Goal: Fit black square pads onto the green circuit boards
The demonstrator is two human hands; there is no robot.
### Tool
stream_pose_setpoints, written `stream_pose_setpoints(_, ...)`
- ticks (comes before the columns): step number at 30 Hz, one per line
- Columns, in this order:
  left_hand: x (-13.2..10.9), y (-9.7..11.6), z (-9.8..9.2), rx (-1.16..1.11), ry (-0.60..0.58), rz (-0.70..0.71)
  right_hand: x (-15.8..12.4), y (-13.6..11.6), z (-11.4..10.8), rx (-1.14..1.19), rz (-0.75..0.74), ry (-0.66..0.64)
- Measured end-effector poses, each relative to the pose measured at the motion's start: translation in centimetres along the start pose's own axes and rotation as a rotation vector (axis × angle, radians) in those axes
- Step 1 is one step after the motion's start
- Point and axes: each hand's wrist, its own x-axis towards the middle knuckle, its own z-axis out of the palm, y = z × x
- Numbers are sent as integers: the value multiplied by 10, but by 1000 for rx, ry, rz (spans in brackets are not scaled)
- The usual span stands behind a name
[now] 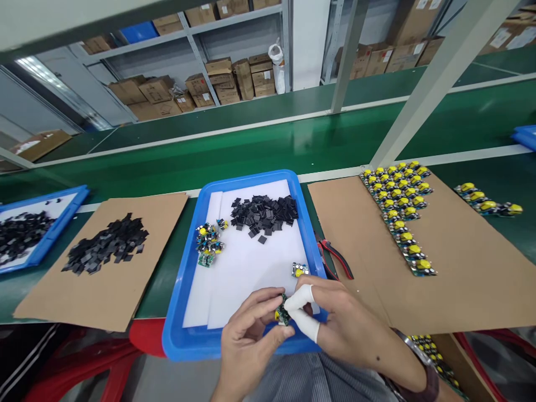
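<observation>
Over the front of the blue tray [189, 268], my left hand [251, 329] pinches a small green circuit board [283, 310] with a yellow part on it. My right hand [330, 312], with white covers on its thumb and index finger, closes its fingertips at the board's right side. Whether those tips hold anything besides the board is hidden. Just beyond them, another circuit board [300, 269] lies on the white sheet [247, 273]. A heap of thin black squares [263, 213] fills the back of the tray. Several circuit boards [208, 241] cluster at its left side.
Red-and-black pliers [335, 258] lie right of the tray. Rows of finished-looking boards [397, 192] stand on cardboard [355, 223], with more boards [488, 204] farther right. At left are black squares [109, 243] on cardboard and another blue tray [50, 237]. A slanted metal post [439, 84] rises behind.
</observation>
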Motion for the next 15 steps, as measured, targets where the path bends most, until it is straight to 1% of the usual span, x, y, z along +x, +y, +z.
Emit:
stream_pose_setpoints(2, -1, 0, 0, 5, -4, 5, 0, 1, -1, 22, 27, -5)
stream_pose_setpoints(7, -2, -1, -1, 34, -1, -40, -1, 4, -2, 14, -8, -45)
stream_pose_setpoints(9, -2, -1, -2, 46, -4, -34, 0, 5, 1, -4, 21, -19)
stream_pose_setpoints(12, -1, -1, -3, 78, -12, -5, 1, 5, 6, 24, 72, 52)
stream_pose_setpoints(15, -1, -1, -4, 68, -34, -8, 0, 3, 7, 46, 66, 74)
